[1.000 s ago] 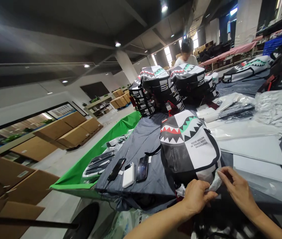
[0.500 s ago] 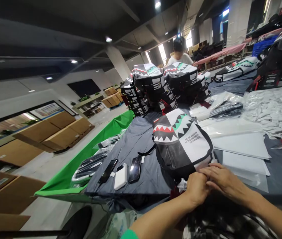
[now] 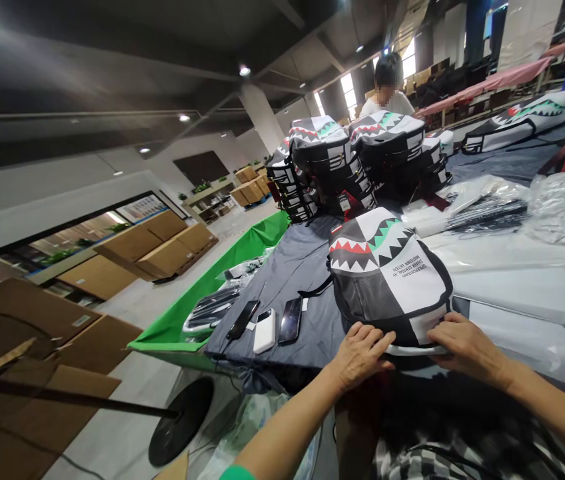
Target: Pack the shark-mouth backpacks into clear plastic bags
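Observation:
A black, grey and white backpack (image 3: 391, 283) with a jagged red and green shark-mouth print lies on the near part of the table, its printed face up. My left hand (image 3: 364, 355) has its fingers closed on the near edge, left of the middle. At the near right corner, my right hand (image 3: 467, 350) pinches the same edge between thumb and bent fingers. A pale strip of the bag's underside shows between the two hands. One dark strap (image 3: 316, 289) sticks out on the left side. The fingertips under the edge are hidden.
Left of the bag lie a white power bank (image 3: 265, 331) and two dark phones (image 3: 290, 321). Stacked backpacks (image 3: 325, 160) stand behind, with a person (image 3: 387, 93) beyond. Clear plastic bags (image 3: 517, 293) cover the right side. A green-lined bin (image 3: 162, 333) borders the table.
My hands were together at the bag's near right corner; now they are spread along its near edge, the left one moved leftward. The camera view has swung left.

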Demonstrator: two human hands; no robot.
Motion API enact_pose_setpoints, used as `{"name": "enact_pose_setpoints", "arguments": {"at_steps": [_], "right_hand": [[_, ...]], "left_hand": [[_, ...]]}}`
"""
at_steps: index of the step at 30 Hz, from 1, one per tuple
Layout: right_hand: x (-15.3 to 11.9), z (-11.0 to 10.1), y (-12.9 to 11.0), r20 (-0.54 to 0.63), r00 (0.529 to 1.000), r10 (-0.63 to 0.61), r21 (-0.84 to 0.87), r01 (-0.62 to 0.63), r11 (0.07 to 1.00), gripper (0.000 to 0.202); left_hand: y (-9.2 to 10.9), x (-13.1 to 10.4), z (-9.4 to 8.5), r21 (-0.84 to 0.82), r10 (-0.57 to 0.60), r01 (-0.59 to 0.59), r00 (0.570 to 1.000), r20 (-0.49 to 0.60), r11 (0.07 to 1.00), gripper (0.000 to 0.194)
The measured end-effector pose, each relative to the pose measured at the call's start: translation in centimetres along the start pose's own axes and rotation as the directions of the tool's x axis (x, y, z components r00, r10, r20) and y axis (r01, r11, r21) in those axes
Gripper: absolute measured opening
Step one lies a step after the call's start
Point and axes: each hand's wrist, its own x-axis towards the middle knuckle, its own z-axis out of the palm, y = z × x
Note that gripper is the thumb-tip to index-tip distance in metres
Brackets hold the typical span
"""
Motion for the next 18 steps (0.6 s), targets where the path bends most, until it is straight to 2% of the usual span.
{"name": "enact_pose_setpoints", "arguments": {"at_steps": [2,4,6,8,10,14,16,18], "right_hand": [[-0.2,0.4,0.2,-0.017,1.0,0.003,0.024,-0.003,1.0,0.024],[-0.4,0.6,0.6,-0.014,1.0,0.022,0.031,-0.022,0.999,0.027],[-0.7,0.4,0.9,0.003,0.999,0.047,0.017,-0.047,0.999,0.027],[-1.1,-0.1,1.1,0.012,0.997,0.071,-0.006,-0.071,0.997,0.026],[-1.6,-0.5,1.2,0.01,0.995,0.103,-0.029,-0.103,0.994,0.025],[-2.0,-0.5,1.2,0.022,0.985,0.17,-0.04,-0.169,0.985,0.024],[-1.8,-0.4,0.9,0.041,0.982,0.184,-0.033,-0.183,0.983,0.025],[-1.5,-0.8,0.4,0.074,0.978,0.195,-0.013,-0.194,0.981,0.037]], "left_hand": [[1.7,2.0,-1.3,-0.065,0.011,-0.013,0.999,-0.045,0.998,0.066],[3.3,4.5,-2.4,-0.109,0.067,-0.068,0.998,-0.018,0.992,0.056],[4.5,6.8,-2.9,-0.121,0.138,-0.13,0.989,0.062,0.984,0.044],[5.3,8.2,-3.1,-0.104,0.133,-0.12,0.984,0.12,0.987,0.041],[5.8,8.8,-3.0,-0.102,0.101,-0.086,0.984,0.148,0.991,0.038],[6.2,8.8,-2.3,-0.173,0.191,-0.154,0.956,0.225,0.973,0.033],[6.3,8.9,-2.2,-0.216,0.147,-0.079,0.935,0.322,0.973,0.033],[6.3,9.2,-2.5,-0.267,0.09,0.03,0.9,0.426,0.963,0.034]]}}
